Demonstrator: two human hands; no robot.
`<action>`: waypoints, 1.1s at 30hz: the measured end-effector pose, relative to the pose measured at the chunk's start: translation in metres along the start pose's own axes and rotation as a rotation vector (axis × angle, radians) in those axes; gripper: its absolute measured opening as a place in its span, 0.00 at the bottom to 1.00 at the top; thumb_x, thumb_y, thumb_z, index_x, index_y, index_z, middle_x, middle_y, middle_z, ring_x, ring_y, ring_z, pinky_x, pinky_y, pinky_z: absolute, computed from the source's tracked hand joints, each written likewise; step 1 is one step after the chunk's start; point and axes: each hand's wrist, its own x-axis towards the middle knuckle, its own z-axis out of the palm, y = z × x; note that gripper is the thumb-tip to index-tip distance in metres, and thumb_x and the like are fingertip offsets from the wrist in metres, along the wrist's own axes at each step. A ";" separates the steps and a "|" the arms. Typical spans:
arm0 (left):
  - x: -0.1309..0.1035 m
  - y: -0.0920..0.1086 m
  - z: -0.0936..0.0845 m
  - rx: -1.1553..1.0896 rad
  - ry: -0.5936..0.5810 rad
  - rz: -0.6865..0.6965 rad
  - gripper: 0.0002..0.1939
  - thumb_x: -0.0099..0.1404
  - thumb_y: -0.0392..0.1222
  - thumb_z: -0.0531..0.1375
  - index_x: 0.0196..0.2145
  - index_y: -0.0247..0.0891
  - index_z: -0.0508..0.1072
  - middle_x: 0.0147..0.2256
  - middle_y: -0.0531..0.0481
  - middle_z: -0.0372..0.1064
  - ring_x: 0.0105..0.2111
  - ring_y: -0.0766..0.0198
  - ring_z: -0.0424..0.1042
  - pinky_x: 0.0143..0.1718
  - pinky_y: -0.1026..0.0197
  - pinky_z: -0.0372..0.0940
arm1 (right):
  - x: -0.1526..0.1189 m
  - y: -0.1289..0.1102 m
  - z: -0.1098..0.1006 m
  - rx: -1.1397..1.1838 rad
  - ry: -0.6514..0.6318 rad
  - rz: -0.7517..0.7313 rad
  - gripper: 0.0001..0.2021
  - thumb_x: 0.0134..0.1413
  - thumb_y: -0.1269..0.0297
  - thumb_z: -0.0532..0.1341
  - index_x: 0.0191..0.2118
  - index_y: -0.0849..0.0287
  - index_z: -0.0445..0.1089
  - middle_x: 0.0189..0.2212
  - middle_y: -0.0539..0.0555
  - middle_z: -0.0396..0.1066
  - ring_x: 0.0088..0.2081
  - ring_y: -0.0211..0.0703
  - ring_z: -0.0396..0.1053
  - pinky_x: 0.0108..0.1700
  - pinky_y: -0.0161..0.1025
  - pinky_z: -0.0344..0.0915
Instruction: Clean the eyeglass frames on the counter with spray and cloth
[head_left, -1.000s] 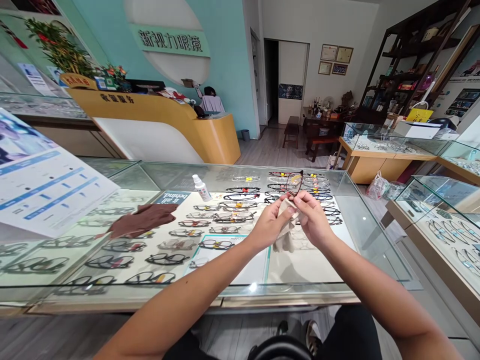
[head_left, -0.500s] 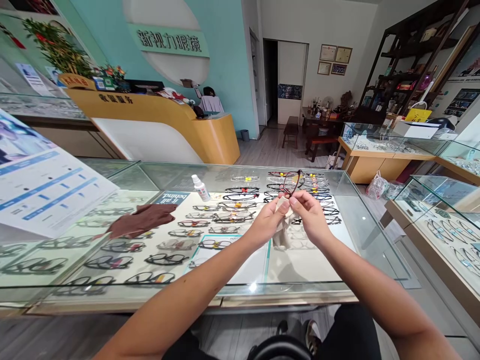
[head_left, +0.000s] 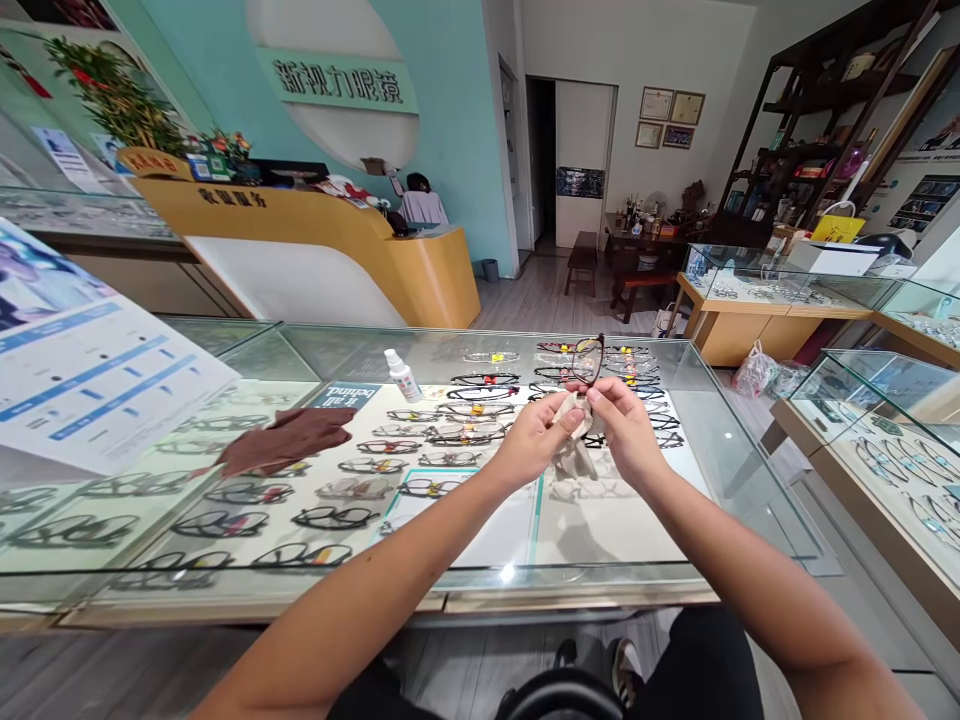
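Above the glass display case [head_left: 600, 545] I hold up a pair of dark-rimmed eyeglasses [head_left: 588, 358], one lens standing upright over my fingers. My right hand [head_left: 621, 418] pinches the frame near its lower part. A pale cleaning cloth [head_left: 574, 455] is bunched in my left hand [head_left: 541, 436], pressed against the glasses, and its loose end hangs down. The other lens is hidden by the cloth and fingers. A white spray bottle [head_left: 403, 376] stands on the glass, to the left beyond my hands. Farther left lies a crumpled brown cloth [head_left: 285, 442].
Rows of eyeglasses [head_left: 334, 517] lie inside the case below my hands. A printed calendar card [head_left: 97, 360] stands at the left. Another glass case [head_left: 885, 440] is close on the right. Across the floor is a yellow counter [head_left: 431, 270]. A black stool seat [head_left: 559, 695] is below me.
The eyeglasses have turned and shifted slightly right, so the raised lens now sits at a different angle. The left hand and pale cloth have moved a little with them.
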 end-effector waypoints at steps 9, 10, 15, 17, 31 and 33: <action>0.001 0.002 0.001 0.083 0.161 0.129 0.36 0.58 0.77 0.66 0.40 0.37 0.77 0.33 0.49 0.72 0.36 0.61 0.69 0.45 0.59 0.66 | 0.000 0.003 0.002 -0.069 -0.046 -0.045 0.20 0.44 0.42 0.77 0.33 0.50 0.75 0.41 0.52 0.81 0.46 0.47 0.75 0.54 0.45 0.70; 0.001 0.002 0.001 0.105 0.173 0.143 0.36 0.59 0.77 0.65 0.38 0.38 0.77 0.34 0.48 0.73 0.37 0.60 0.69 0.46 0.59 0.65 | 0.000 0.003 0.003 -0.075 -0.046 -0.047 0.20 0.44 0.42 0.77 0.33 0.50 0.76 0.42 0.52 0.81 0.46 0.47 0.75 0.54 0.45 0.70; 0.005 0.002 -0.006 0.182 0.067 0.113 0.38 0.59 0.81 0.61 0.28 0.38 0.73 0.28 0.50 0.68 0.32 0.61 0.64 0.37 0.60 0.62 | 0.002 -0.002 -0.001 -0.055 -0.003 -0.007 0.21 0.42 0.44 0.79 0.29 0.51 0.73 0.38 0.51 0.80 0.45 0.47 0.76 0.53 0.45 0.70; 0.008 0.002 -0.009 0.155 0.017 0.072 0.39 0.58 0.81 0.62 0.27 0.37 0.73 0.27 0.51 0.67 0.31 0.62 0.64 0.35 0.60 0.61 | 0.003 -0.005 -0.003 -0.044 0.004 -0.001 0.20 0.42 0.44 0.79 0.29 0.51 0.73 0.37 0.51 0.80 0.45 0.47 0.76 0.53 0.44 0.70; 0.018 0.009 -0.029 -0.098 0.133 0.078 0.39 0.53 0.80 0.66 0.31 0.36 0.76 0.27 0.50 0.74 0.30 0.61 0.72 0.36 0.61 0.67 | 0.010 -0.016 -0.016 -0.342 -0.216 -0.055 0.17 0.47 0.47 0.77 0.27 0.54 0.76 0.41 0.52 0.72 0.45 0.45 0.70 0.54 0.45 0.63; 0.017 0.010 -0.029 -0.075 0.115 0.094 0.37 0.57 0.78 0.66 0.29 0.36 0.74 0.27 0.50 0.74 0.31 0.61 0.72 0.36 0.61 0.66 | 0.011 -0.014 -0.017 -0.373 -0.258 -0.052 0.19 0.48 0.46 0.76 0.27 0.55 0.75 0.35 0.49 0.67 0.38 0.42 0.67 0.49 0.43 0.62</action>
